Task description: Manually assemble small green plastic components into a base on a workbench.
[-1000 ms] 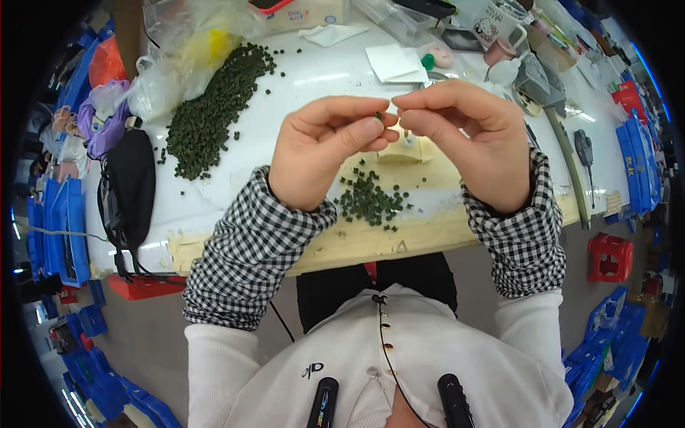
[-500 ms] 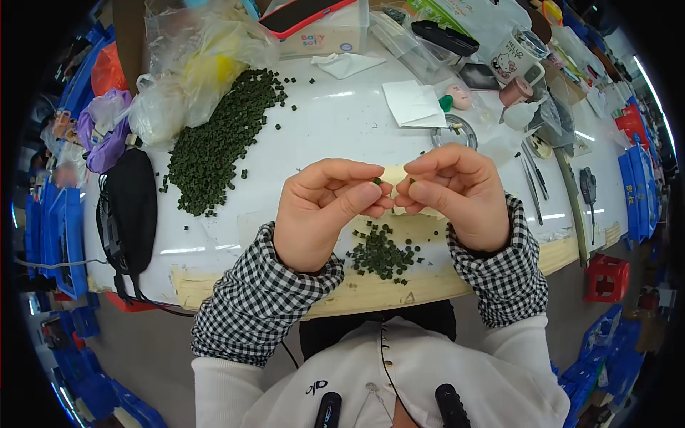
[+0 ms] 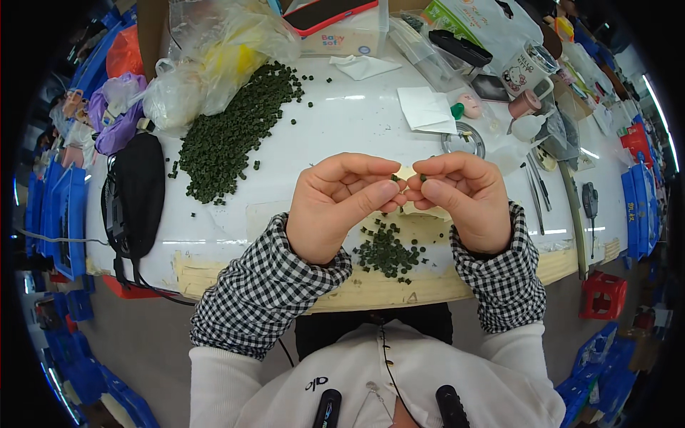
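Observation:
My left hand [image 3: 330, 207] and my right hand [image 3: 467, 200] are raised close together over the near part of the table. Between my left thumb and forefinger is a small dark green part [image 3: 395, 177], mostly covered by the fingertips. A second small dark green part [image 3: 424, 177] is pinched the same way in my right hand. Just below the hands lies a small pile of dark green parts [image 3: 387, 251], some of them round. A far larger heap of small dark green parts [image 3: 232, 135] spreads over the table to the left.
Plastic bags [image 3: 178, 93] and a black pouch [image 3: 134, 196] lie at the left. At the back stands a clear box [image 3: 342, 37]. White paper [image 3: 424, 108], a round clear dish [image 3: 464, 139], a mug [image 3: 524, 71], tweezers [image 3: 535, 196] and a screwdriver [image 3: 589, 203] are on the right.
The whole view has shifted slightly. Both hands keep their pinches, and the dark green part in my right fingertips shows more clearly now.

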{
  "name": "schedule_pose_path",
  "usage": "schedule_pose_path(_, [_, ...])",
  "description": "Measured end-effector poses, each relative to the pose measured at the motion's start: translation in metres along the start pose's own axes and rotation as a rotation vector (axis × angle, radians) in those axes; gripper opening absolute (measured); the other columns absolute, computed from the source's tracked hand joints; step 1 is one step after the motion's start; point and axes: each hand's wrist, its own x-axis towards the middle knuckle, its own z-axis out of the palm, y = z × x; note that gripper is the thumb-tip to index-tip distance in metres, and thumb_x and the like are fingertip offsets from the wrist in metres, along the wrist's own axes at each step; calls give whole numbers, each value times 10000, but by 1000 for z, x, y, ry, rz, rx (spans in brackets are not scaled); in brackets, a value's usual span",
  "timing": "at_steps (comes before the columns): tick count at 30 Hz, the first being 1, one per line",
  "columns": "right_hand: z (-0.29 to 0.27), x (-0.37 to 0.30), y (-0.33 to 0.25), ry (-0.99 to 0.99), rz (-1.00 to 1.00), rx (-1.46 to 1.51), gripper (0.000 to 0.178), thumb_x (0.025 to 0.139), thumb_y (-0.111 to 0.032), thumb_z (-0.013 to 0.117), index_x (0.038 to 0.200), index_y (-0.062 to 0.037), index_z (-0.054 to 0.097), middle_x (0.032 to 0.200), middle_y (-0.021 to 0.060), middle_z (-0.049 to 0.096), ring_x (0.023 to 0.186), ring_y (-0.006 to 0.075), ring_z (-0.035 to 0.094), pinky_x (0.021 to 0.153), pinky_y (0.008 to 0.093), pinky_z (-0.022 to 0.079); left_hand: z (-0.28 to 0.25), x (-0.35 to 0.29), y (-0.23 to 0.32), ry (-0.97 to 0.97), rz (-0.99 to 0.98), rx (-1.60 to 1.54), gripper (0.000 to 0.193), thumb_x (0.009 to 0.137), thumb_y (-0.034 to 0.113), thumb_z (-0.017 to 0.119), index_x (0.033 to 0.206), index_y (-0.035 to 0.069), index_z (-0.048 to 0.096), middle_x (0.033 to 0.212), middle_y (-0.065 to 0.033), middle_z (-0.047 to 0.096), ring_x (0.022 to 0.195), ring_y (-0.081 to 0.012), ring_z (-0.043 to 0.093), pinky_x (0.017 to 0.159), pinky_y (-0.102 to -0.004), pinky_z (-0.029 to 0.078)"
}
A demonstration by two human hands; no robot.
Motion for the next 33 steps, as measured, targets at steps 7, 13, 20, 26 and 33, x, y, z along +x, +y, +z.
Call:
schedule_pose_path(7, [6,-3,1,37,-104,-124,180,877,18,638,1051,63,633,971,120,670,893,156,658,802,250,527,4,0,-2,11,44,62,179,880,-56,604,1058,-39,600,998,-164,676,897,-205,679,800,-288,569])
schedule_pose_path(13, [11,-2,6,61,-186,-302,149,862,16,655,1009,42,664,946,79,607,869,122,613,790,233,502,11,-4,-3,42,29,70,184,860,-81,623,1040,-53,598,980,-161,675,879,-188,678,805,-283,569])
schedule_pose_path(20, [23,-4,7,103,-177,-300,183,889,15,616,1065,36,662,968,87,597,859,126,602,773,233,493,12,-4,-3,81,37,3,148,856,-75,633,1003,-85,611,982,-161,669,902,-177,671,829,-271,563])
schedule_pose_path(26, [24,-6,9,97,-226,-416,257,914,20,567,1164,32,624,1028,102,578,938,145,591,816,247,486,13,-1,0,148,78,10,142,852,-78,636,991,-86,611,977,-176,669,917,-214,676,847,-302,567])
schedule_pose_path(33, [25,-4,9,69,-208,-328,256,934,15,540,1177,35,615,1052,105,569,936,145,599,813,244,491,12,-2,1,137,132,77,145,843,-96,635,987,-89,623,976,-171,667,926,-219,673,858,-313,566])
